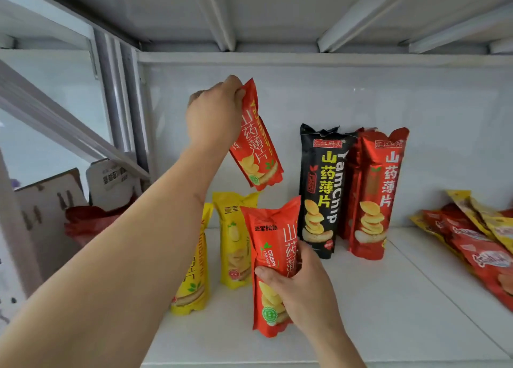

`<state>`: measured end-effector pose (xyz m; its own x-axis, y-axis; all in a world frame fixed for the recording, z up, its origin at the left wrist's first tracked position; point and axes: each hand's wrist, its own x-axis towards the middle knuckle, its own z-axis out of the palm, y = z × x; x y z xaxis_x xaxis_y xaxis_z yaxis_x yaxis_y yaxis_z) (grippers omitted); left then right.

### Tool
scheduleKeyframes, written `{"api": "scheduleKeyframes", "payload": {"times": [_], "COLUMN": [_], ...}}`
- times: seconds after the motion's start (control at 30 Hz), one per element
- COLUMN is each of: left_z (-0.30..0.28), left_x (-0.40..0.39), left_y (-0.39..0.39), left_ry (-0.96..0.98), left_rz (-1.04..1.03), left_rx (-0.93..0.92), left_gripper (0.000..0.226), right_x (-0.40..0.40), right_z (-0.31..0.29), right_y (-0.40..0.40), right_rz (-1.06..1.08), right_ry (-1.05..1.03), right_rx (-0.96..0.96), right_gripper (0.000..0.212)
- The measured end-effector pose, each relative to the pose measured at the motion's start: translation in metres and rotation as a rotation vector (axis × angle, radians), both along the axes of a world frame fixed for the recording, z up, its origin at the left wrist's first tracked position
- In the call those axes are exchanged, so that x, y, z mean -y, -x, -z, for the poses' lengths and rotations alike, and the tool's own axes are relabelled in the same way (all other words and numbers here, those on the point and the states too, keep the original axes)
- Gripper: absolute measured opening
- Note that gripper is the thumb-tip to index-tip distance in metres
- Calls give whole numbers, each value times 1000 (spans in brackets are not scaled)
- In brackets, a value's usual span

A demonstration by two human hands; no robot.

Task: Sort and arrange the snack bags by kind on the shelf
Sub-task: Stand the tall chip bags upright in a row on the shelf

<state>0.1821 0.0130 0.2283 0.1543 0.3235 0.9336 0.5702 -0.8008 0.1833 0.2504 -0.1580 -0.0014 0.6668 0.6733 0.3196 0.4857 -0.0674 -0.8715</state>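
Two orange-red bags in hand at once, presumably to pair them as one kind. Left hand (213, 114) raised above the shelf (388, 312), fingers curled tight over the top seal of one orange bag (256, 142), pinching it at the upper corner; bag dangling below the fingers, tilted, bottom end swung toward the right, clear of everything underneath. Held by the seal probably so as to drop in upright beside its twin.

Right hand (299, 284) lower down, wrapped round the middle of a second orange bag (273, 265), thumb across the front, fingers mostly hidden behind. Bag standing on the shelf board, upright, steadied rather than lifted, as far as can be judged.

Just left of the right thumb, two yellow bags (236, 242) standing close together, apparently grouped already. Beyond the right-hand fingers, toward the back wall, a black bag (319, 192) upright, and touching it on its far side a darker red bag (374, 195), at least one more red one tucked behind. Well off to the right, a loose heap of flat red and yellow packets (477, 245), lying down, seemingly unsorted.

Likely next: lowering the hanging bag next to the steadied one. Risk: slippery, top-heavy bags toppling once released.
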Motion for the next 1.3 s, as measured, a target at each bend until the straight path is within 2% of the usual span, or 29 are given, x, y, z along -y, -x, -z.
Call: {"api": "scheduleKeyframes", "payload": {"times": [0.13, 0.3, 0.43, 0.63, 0.77, 0.9, 0.97, 1.03, 1.17, 1.23, 1.3], "left_z": [8, 26, 48, 71, 87, 100, 111, 120, 138, 151, 167], "left_x": [19, 45, 56, 69, 73, 73, 70, 68, 68, 68, 67], "left_y": [-34, -72, -87, -91, -90, -90, -89, -88, -80, -76, -74], "left_ry": [-137, -235, -146, 27, 123, 321, 431, 512, 524, 621, 781], "left_rz": [116, 180, 141, 48, 33, 61, 142, 266, 465, 565, 662], "left_rx": [66, -78, -317, -551, -649, -706, -661, -522, -136, 60, 157], "left_gripper": [31, 22, 28, 28, 28, 29, 28, 30, 61, 74, 88], "right_x": [17, 35, 49, 56, 56, 57, 58, 57, 56, 55, 54], "right_z": [0, 4, 12, 18, 20, 20, 21, 24, 30, 35, 40], "right_y": [-28, -58, -76, -84, -84, -83, -81, -79, -77, -77, -77], "right_rz": [30, 62, 60, 48, 43, 28, 22, 14, -5, -7, -22], "right_ry": [-10, 6, 34, 8, -7, -27, -31, -37, -18, 4, 18], "right_rx": [15, 33, 56, -16, -53, -92, -122, -148, -183, -195, -202], "right_gripper": [82, 86, 88, 86, 90, 94, 97, 99, 110, 113, 102]}}
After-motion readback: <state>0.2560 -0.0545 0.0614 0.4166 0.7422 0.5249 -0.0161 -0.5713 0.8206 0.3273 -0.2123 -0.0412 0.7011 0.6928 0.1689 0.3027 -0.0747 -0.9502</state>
